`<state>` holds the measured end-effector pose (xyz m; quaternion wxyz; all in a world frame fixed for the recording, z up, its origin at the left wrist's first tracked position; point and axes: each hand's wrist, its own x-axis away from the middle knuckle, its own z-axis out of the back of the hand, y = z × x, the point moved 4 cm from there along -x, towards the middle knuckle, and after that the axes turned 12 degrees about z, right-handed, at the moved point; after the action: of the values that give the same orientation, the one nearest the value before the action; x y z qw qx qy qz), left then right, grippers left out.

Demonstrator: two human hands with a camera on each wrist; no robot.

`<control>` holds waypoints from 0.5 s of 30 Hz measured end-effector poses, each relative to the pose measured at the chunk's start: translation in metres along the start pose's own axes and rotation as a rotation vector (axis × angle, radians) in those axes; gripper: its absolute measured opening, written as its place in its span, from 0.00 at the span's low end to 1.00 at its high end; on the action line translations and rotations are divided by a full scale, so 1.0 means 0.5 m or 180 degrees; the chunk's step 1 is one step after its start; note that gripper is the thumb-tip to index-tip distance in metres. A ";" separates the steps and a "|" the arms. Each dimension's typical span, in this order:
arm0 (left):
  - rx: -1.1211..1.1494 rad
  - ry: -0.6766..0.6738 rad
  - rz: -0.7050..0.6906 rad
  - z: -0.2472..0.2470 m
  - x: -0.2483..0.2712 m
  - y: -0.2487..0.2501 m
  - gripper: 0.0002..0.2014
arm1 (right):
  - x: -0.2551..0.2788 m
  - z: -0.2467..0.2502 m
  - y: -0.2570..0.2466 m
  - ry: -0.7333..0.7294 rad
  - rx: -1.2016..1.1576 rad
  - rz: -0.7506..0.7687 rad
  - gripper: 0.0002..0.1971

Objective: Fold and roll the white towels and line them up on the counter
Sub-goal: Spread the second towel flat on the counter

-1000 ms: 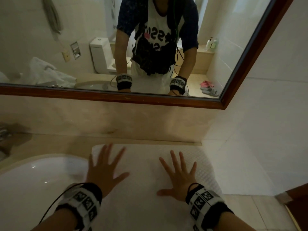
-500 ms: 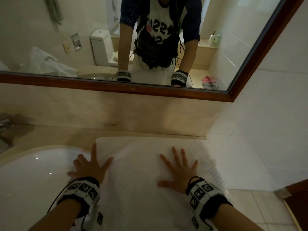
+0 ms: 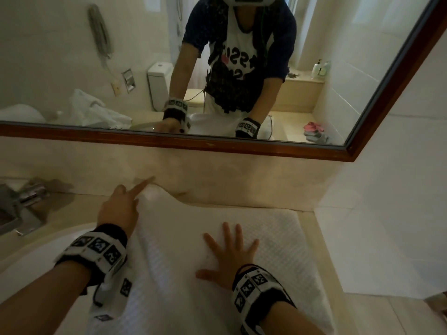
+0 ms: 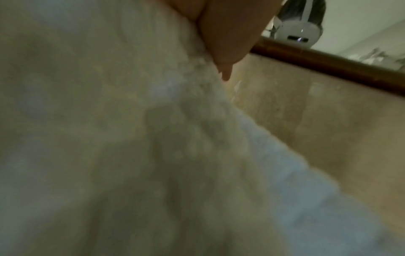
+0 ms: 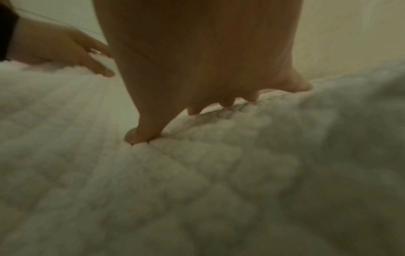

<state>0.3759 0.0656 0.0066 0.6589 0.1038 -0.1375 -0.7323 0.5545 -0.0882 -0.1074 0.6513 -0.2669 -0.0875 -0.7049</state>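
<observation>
A white waffle towel (image 3: 278,238) lies spread on the beige counter (image 3: 312,228) to the right of the sink. My left hand (image 3: 121,206) is at its far left corner and holds that corner raised off the counter, index finger pointing ahead. In the left wrist view a finger (image 4: 228,43) lies against the lifted towel (image 4: 109,138). My right hand (image 3: 232,255) lies flat on the middle of the towel with its fingers spread. The right wrist view shows that hand (image 5: 197,60) pressing into the towel (image 5: 197,190), with the left hand (image 5: 61,48) beyond it.
A white sink basin (image 3: 36,259) and a metal faucet (image 3: 21,206) sit left of the towel. A brown-framed mirror (image 3: 169,139) hangs above the backsplash and reflects crumpled white towels (image 3: 94,112). A tiled wall (image 3: 387,213) closes the counter on the right.
My left hand moved from the towel's near left side forward to the far left corner and lifted it. The right hand stayed flat on the towel.
</observation>
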 end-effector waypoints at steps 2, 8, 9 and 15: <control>-0.0030 -0.0048 -0.0058 0.023 -0.004 -0.001 0.21 | -0.020 0.005 -0.022 -0.0050 -0.0023 0.0008 0.48; -0.0046 -0.0591 -0.0629 0.016 0.050 0.126 0.25 | 0.012 0.028 0.019 -0.0162 -0.0612 0.0033 0.50; 0.0060 -0.0667 -0.0792 0.006 0.068 0.161 0.25 | 0.029 0.036 0.041 -0.0119 -0.0783 -0.0010 0.47; 0.0360 -0.1013 -0.1451 -0.091 0.153 0.363 0.25 | 0.152 0.075 0.195 -0.0116 -0.1310 -0.0364 0.41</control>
<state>0.5524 -0.0304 0.0272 0.4405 0.0524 -0.2530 -0.8598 0.6575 -0.1498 -0.0603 0.5404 -0.4015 0.0315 -0.7388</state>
